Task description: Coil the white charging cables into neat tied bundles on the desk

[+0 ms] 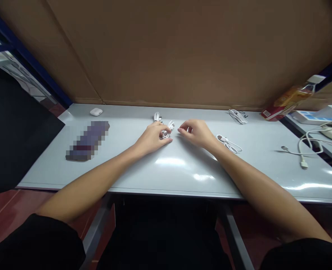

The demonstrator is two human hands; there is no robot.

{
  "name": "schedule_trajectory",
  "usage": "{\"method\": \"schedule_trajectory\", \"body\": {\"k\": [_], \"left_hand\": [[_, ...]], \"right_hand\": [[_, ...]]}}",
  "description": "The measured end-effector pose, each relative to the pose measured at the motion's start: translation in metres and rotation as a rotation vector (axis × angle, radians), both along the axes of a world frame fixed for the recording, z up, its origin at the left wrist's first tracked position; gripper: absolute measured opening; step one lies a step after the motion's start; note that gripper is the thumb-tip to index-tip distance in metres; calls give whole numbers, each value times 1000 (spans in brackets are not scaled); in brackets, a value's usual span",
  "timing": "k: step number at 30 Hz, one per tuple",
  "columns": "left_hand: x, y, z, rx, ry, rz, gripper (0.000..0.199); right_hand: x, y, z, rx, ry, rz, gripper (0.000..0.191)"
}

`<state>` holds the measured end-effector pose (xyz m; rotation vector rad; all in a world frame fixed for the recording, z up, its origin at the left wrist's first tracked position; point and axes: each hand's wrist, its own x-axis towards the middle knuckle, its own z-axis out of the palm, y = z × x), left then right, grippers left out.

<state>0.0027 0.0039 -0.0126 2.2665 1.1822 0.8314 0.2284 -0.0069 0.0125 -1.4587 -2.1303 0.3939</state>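
My left hand [154, 135] rests on the table with its fingers curled around a coiled white USB cable [170, 126]. Part of that coil is hidden behind the fingers, and its plug points up and right. Just behind it lies another bundled white cable [156, 116] with a dark tie. My right hand [197, 132] is a short way to the right, its fingers bent and the thumb and index tips close together; I see nothing between them. Beside my right wrist lies a loosely looped white cable [231, 144].
A coiled cable [238, 116] lies at the back right, near a leaning drink bottle [289, 99]. Loose white cables [303, 153] trail over the table's right end. At left are a white earbud case [96, 112] and a blurred-out dark object [88, 140]. Cardboard [168, 52] walls the back.
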Motion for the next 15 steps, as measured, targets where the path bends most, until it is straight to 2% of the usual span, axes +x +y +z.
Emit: {"method": "schedule_trajectory", "body": {"k": [3,6,11,13,15], "left_hand": [[0,6,-1,24,16,50,26],[1,15,-2,48,26,101,25],[2,24,-6,150,153,198,30],[2,22,-5,169,224,234,33],[2,20,-4,159,272,247,35]], "right_hand": [[13,2,14,66,8,-53,17],[33,3,31,15,-14,-131,18],[87,9,53,-252,-230,-211,19],[109,11,56,-440,-290,-246,40],[125,12,57,-563,-293,-261,55]]}}
